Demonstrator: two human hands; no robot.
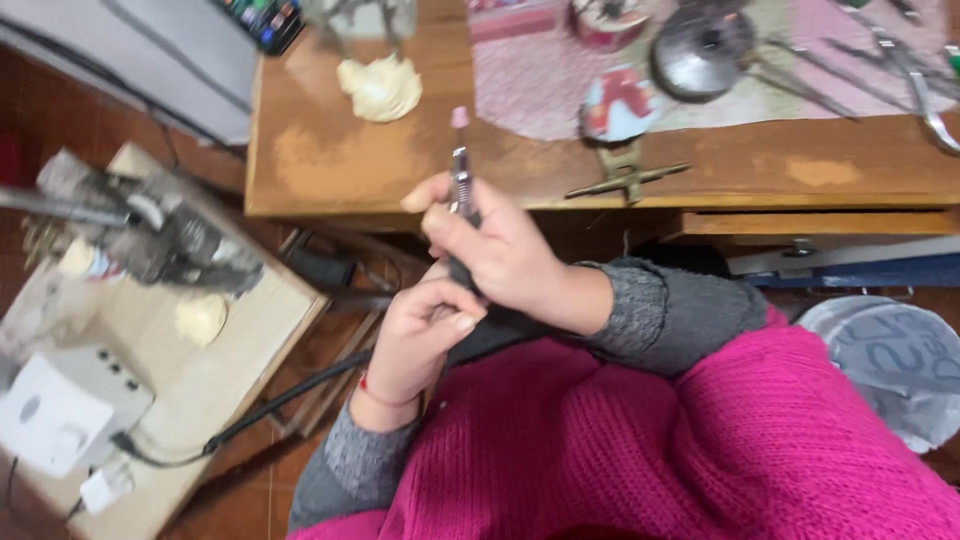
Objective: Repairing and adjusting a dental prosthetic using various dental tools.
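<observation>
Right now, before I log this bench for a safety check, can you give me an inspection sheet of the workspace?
Surface: wooden table, worn pale patches.
Job's things: rotary tool with pink tip, pointing up.
Clutter: cream lump, metal tools, round tin, brass cross piece.
Grippers: right hand wraps the rotary tool; left hand touches its lower end, fingers curled.
Cables: black cable runs to a white box.
Surroundings: side table, grey machine, tiled floor.

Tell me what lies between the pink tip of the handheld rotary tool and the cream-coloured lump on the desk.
Only bare wooden desk shows between the rotary tool tip and the cream lump, in the head view.
</observation>
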